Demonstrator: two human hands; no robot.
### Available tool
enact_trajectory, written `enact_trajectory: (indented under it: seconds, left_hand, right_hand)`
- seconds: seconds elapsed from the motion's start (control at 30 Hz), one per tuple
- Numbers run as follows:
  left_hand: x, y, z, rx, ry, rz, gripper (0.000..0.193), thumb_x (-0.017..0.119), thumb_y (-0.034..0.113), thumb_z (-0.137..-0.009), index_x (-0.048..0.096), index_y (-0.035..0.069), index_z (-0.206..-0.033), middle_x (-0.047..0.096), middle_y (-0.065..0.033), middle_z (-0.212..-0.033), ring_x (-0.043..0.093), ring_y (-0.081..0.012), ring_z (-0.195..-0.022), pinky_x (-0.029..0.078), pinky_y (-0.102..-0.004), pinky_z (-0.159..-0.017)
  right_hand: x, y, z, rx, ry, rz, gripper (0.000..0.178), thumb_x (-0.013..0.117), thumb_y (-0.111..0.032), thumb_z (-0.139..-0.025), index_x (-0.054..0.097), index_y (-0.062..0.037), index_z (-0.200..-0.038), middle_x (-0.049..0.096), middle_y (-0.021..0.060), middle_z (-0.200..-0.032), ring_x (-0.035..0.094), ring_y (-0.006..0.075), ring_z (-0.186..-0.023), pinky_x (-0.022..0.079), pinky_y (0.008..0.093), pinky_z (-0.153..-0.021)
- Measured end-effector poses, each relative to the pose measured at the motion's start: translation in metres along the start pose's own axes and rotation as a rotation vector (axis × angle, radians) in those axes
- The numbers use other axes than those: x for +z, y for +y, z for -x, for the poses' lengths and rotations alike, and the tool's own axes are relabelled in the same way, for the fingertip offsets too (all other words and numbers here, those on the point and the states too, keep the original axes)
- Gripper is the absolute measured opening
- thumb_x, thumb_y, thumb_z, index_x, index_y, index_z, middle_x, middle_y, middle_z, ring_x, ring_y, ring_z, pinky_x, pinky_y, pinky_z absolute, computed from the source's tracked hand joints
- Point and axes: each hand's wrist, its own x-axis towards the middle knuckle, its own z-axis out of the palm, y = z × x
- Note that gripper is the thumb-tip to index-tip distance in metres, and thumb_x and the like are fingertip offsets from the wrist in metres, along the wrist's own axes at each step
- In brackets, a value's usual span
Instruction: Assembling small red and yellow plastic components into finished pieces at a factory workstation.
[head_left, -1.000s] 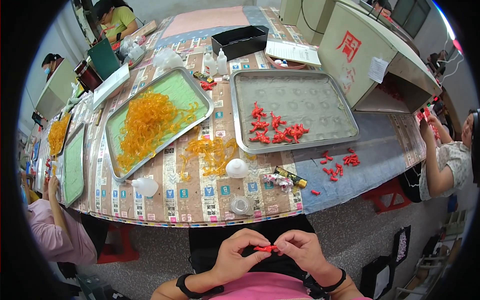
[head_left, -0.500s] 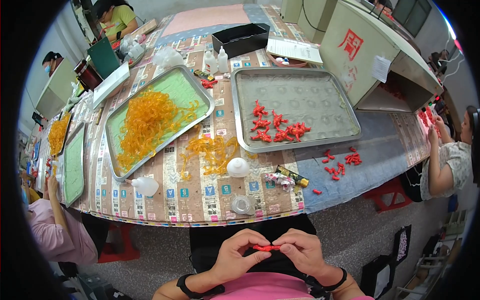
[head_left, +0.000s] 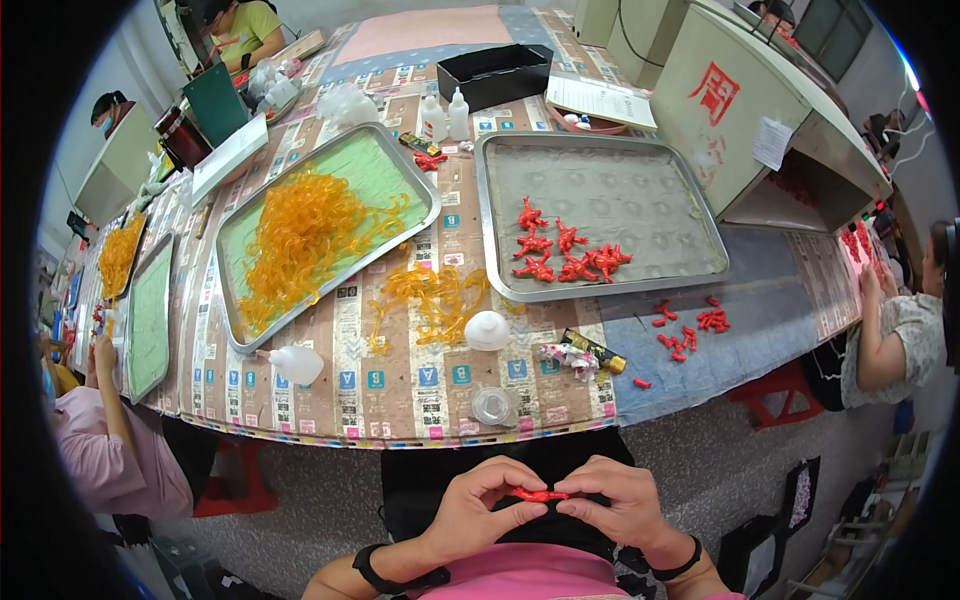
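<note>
Close to my body, below the table's front edge, my left hand (head_left: 487, 507) and my right hand (head_left: 612, 502) face each other. Thumb and fingers of both pinch one small red plastic figure piece (head_left: 540, 495), the left at one end and the right at the other. Its exact shape is too small to make out. On the blue cloth right of centre lie several loose red pieces (head_left: 678, 343). A grey-lined metal tray (head_left: 610, 215) holds several red figures (head_left: 570, 262) near its lower left.
A green-lined tray (head_left: 350, 160) carries a heap of yellow translucent strips (head_left: 310, 230), with more strips (head_left: 435, 300) on the table. White squeeze bottles (head_left: 487, 331), a clear round container (head_left: 494, 406) and a foil tube (head_left: 595, 352) stand nearer. Co-workers sit at both sides.
My view has shifted slightly, so the table's things sit a little further right. Both hands still pinch the red piece between them, nearly in the same place.
</note>
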Motion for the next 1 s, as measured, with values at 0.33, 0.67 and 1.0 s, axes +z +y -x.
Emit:
enact_trajectory:
  seconds: [0.33,0.67,1.0]
  left_hand:
    - [-0.003,0.003,0.002,0.013,-0.015,0.003,0.022,0.068,-0.004,-0.079,0.061,-0.001,-0.1,0.054,-0.0072,-0.103,0.057,-0.0126,-0.094,0.049,-0.0247,-0.084]
    - [-0.013,0.009,0.009,0.046,0.016,0.028,0.022,0.068,-0.007,-0.078,0.062,-0.001,-0.099,0.056,-0.0086,-0.102,0.057,-0.0136,-0.093,0.049,-0.0256,-0.084]
    - [-0.029,0.013,0.022,0.109,0.047,0.142,0.023,0.067,-0.009,-0.077,0.062,-0.002,-0.098,0.056,-0.0096,-0.102,0.058,-0.0149,-0.094,0.048,-0.0262,-0.085]
  right_hand:
    - [0.001,-0.001,-0.006,-0.064,-0.026,0.111,0.017,0.073,-0.005,-0.073,0.067,-0.0027,-0.089,0.065,0.0078,-0.081,0.06,0.0203,-0.068,0.046,0.0295,-0.062]
    - [0.005,-0.015,-0.02,-0.078,0.01,0.21,0.014,0.071,-0.005,-0.075,0.068,-0.0042,-0.088,0.065,0.0059,-0.08,0.059,0.0189,-0.07,0.046,0.0278,-0.064]
    - [0.02,-0.027,-0.07,-0.311,0.053,0.551,0.025,0.071,0.003,-0.069,0.068,-0.0057,-0.092,0.062,0.0051,-0.081,0.057,0.0202,-0.072,0.045,0.0293,-0.063]
